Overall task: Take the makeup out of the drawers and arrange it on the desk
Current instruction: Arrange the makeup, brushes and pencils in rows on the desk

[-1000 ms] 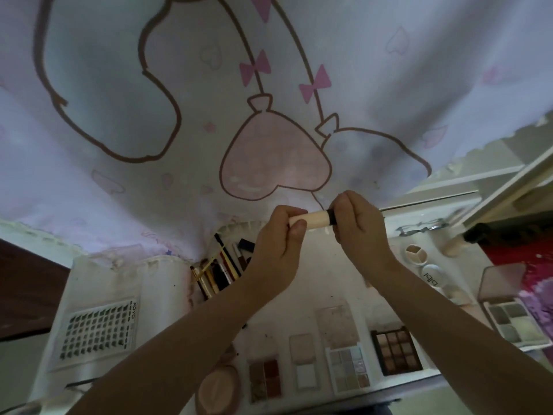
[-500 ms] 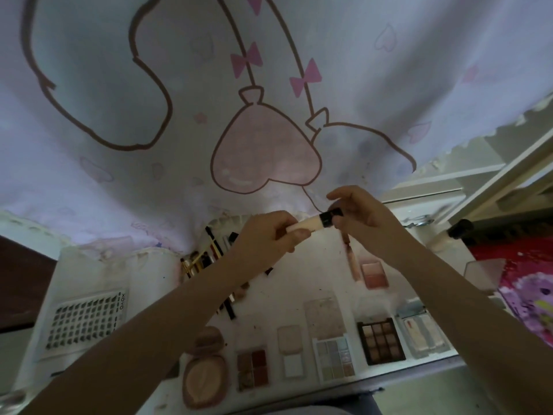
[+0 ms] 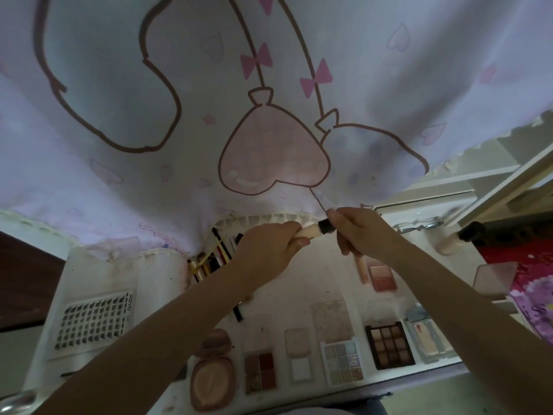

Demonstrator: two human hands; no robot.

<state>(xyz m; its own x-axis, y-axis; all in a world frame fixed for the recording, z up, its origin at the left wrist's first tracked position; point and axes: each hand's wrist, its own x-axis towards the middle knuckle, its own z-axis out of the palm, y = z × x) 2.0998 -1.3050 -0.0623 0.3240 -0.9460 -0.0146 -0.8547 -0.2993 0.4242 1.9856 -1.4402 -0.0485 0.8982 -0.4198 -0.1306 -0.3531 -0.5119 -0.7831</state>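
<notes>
Above the back of the desk (image 3: 299, 295), both hands held one small cream tube (image 3: 308, 232) between them, clear of the surface and just in front of the hem of the printed curtain (image 3: 269, 130). The left hand (image 3: 266, 250) wrapped its fingers round the pale body; the right hand (image 3: 356, 232) pinched the black cap (image 3: 325, 226) at the other end. Whether the cap was being turned or merely steadied could not be told. The tube looked light and rigid, probably smooth plastic and a little slippery, so a grip round the body with the thumb across it seemed the safer hold, the cap being a part that might come loose. Below, makeup already lay in a row along the near edge: a round compact (image 3: 211, 381), a red quad palette (image 3: 259, 372), a pale palette (image 3: 342, 362) and a brown palette (image 3: 389, 344), with a blush pan (image 3: 381, 275) nearer the right wrist, pencils and brushes (image 3: 212, 259) fanned behind the left hand, and a lash tray (image 3: 92, 322) well apart at the left
</notes>
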